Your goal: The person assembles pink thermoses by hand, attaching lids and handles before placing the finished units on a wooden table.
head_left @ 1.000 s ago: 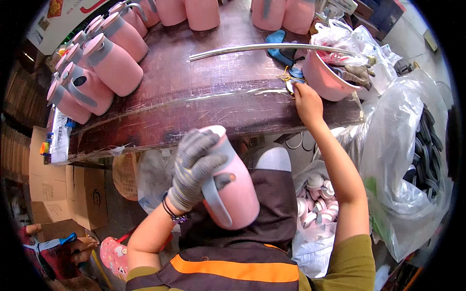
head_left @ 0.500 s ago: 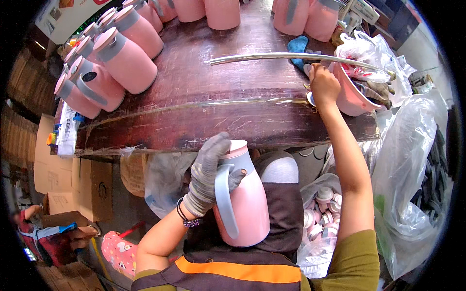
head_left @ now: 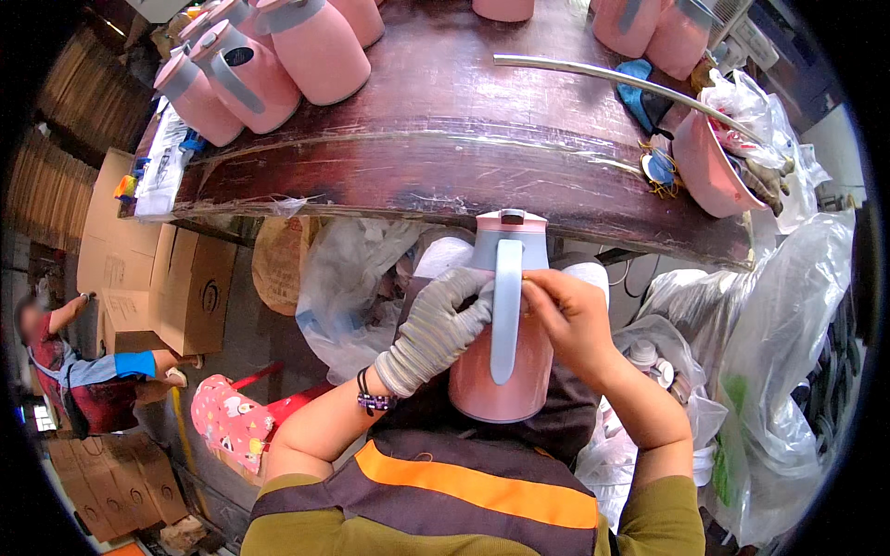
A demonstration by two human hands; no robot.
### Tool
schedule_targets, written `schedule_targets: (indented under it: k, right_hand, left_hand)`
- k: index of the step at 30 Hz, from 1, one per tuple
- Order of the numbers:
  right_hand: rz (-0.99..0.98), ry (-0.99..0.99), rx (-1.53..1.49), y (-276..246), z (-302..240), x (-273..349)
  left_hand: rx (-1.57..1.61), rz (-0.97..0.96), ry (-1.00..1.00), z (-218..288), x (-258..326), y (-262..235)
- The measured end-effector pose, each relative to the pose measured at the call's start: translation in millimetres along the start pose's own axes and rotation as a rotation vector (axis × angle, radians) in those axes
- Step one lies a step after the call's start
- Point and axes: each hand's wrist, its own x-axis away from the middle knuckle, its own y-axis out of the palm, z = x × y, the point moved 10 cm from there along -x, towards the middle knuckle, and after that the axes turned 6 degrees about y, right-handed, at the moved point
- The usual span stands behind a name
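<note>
A pink thermos jug (head_left: 464, 375) with a pale grey-blue handle (head_left: 506, 315) stands upright at my lap, its handle towards me. My left hand (head_left: 436, 329), in a grey striped work glove, is closed on the left side of the jug's handle. My bare right hand (head_left: 570, 315) is at the right of the handle, thumb and fingertips pinched together close to its upper part. Whatever is between those fingertips is too small or hidden. The jug's pink lid (head_left: 512, 221) is on, with a dark spot at its front.
Several pink jugs (head_left: 315, 51) stand at the table's (head_left: 436, 120) far left, more at the back. At right are a pink tub (head_left: 709, 171), a bent clear strip (head_left: 593, 69), a blue cloth (head_left: 640, 97) and round tags with strings (head_left: 660, 167). A bag of lids (head_left: 649, 357) sits below right.
My right hand has come from the tub's side of the table to the jug's handle. The jug has turned and stands straighter. My left hand has shifted from its neck to the handle.
</note>
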Motion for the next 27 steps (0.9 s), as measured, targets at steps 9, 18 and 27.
schedule_targets:
  k: [9, 18, 27]
  right_hand:
    - [-0.13, 0.2, -1.071, -19, 23, 4]
    - [-0.251, 0.254, -1.148, -13, 4, 0]
    - [-0.152, -0.105, 0.16, 6, -43, -18]
  left_hand:
    - [0.331, 0.223, -0.259, -19, 4, -34]
    - [-0.067, 0.163, 0.153, 20, -10, -36]
    - [-0.014, -0.022, 0.174, 39, -18, -18]
